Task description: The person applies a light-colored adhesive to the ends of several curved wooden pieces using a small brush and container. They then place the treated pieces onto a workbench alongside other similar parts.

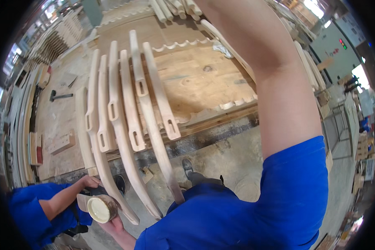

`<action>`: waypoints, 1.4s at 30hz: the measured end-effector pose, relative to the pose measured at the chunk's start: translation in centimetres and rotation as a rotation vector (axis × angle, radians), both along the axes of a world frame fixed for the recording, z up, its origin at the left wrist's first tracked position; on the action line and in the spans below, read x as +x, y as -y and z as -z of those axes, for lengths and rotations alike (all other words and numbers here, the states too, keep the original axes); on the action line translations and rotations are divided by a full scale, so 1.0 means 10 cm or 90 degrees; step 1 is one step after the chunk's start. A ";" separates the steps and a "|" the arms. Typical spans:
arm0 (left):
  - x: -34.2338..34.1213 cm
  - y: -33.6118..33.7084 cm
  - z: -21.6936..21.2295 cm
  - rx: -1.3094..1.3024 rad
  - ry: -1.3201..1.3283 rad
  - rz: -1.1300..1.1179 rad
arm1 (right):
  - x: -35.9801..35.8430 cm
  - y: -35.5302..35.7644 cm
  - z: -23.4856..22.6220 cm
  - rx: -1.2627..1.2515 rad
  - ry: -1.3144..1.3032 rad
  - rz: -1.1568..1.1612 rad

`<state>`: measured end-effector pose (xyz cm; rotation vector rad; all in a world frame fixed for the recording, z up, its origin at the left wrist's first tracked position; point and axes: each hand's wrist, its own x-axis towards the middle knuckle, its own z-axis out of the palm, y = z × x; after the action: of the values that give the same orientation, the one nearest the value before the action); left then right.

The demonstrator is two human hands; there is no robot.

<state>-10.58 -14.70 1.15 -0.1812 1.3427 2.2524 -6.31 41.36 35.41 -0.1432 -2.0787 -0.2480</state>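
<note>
My left hand [115, 227] is low at the left, cupping a small round pot [100, 209] of pale cream paste from below. Just above the pot hang the tapered ends of several curved, slotted wooden legs [125, 137], which lie side by side over the front edge of a plywood workbench [204, 79]. My right arm [275, 96], in a blue sleeve, reaches up past the top of the picture, so its hand is hidden. Another person's hand [89, 181], on a bare forearm with a blue sleeve, touches the lower end of the leftmost leg.
A black hammer [58, 96] and a wood block [62, 143] lie on the left bench. Stacked wooden parts [62, 33] stand at the back left, with more along the right. A grey cabinet [333, 46] is at the far right. My shoe [188, 167] is on the concrete floor.
</note>
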 end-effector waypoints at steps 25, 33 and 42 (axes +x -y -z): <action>0.21 0.41 -0.14 0.031 0.038 -0.187 | 0.01 -0.51 2.61 -0.580 0.413 0.327; 0.35 0.51 -0.09 0.040 0.045 -0.209 | -0.07 -0.89 2.15 -0.427 0.226 0.423; 0.37 0.53 -0.01 0.064 0.068 -0.229 | -0.66 -0.65 2.32 -0.362 0.449 0.228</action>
<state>-6.88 -19.95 1.21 -0.5366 1.2138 2.5556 -12.90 47.85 12.18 -0.8829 -2.7699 0.1114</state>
